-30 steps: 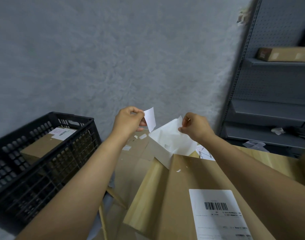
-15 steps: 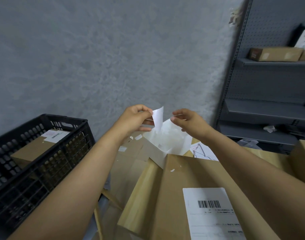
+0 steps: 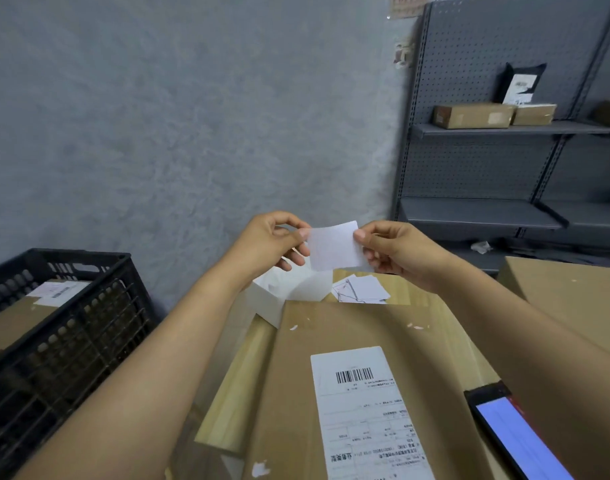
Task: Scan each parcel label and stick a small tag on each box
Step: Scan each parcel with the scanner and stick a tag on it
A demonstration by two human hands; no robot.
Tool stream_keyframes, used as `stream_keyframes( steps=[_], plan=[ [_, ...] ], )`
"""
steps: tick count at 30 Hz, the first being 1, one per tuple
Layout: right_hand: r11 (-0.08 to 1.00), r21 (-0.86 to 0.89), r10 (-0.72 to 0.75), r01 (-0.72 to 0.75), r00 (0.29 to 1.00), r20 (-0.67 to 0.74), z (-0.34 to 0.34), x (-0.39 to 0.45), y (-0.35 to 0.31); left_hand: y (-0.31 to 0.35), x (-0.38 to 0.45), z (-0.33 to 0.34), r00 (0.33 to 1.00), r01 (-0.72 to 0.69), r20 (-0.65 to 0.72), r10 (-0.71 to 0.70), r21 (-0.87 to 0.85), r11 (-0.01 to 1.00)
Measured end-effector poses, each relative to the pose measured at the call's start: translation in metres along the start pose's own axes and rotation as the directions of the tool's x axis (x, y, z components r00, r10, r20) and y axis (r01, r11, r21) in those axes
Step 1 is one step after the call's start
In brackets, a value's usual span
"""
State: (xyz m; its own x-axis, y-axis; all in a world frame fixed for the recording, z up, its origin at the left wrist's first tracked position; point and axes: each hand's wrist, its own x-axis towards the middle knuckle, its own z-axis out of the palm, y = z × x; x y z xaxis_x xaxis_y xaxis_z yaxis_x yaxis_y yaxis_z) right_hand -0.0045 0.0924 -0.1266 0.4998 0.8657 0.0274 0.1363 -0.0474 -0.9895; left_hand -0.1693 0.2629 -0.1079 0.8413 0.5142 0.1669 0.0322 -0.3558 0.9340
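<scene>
Both hands hold one small tag (image 3: 334,245) up above the box (image 3: 366,323): left hand (image 3: 272,242) pinches its left edge, right hand (image 3: 393,252) pinches the right, likely to peel or square it. Bare cardboard beyond the box's label (image 3: 364,410) leaves sticking room. Phone (image 3: 515,438) right of box, crate (image 3: 54,341) left.

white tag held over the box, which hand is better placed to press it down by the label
Right, probably. Both hands pinch the white tag, but the right hand hangs nearer above the shipping label on the box; the left hand sits toward the crate.
</scene>
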Motion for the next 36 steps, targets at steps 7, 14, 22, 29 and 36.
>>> stream_keyframes(
  steps=[7,14,22,29,36],
  plan=[
    [1.000,-0.008,0.018,-0.018,0.999,-0.041,-0.022,-0.032,0.014,0.006,-0.014,0.019,0.988,0.095,0.132,-0.085,-0.074,0.993],
    [0.995,-0.059,0.068,-0.081,0.980,-0.187,-0.010,-0.056,0.037,-0.010,-0.025,0.056,0.958,0.288,0.026,-0.287,-0.072,0.955],
    [0.824,-0.553,0.007,-0.119,0.980,-0.201,0.018,-0.050,0.061,-0.040,-0.033,0.073,0.945,0.326,-0.070,-0.320,0.300,0.897],
    [0.743,-0.660,0.002,-0.108,0.987,-0.159,0.020,-0.043,0.067,-0.047,-0.033,0.073,0.970,0.228,-0.054,-0.235,0.524,0.820],
    [0.554,-0.828,-0.050,-0.082,0.990,-0.131,0.026,-0.045,0.064,-0.035,-0.032,0.081,0.992,0.051,0.025,-0.123,0.816,0.576]
  ],
)
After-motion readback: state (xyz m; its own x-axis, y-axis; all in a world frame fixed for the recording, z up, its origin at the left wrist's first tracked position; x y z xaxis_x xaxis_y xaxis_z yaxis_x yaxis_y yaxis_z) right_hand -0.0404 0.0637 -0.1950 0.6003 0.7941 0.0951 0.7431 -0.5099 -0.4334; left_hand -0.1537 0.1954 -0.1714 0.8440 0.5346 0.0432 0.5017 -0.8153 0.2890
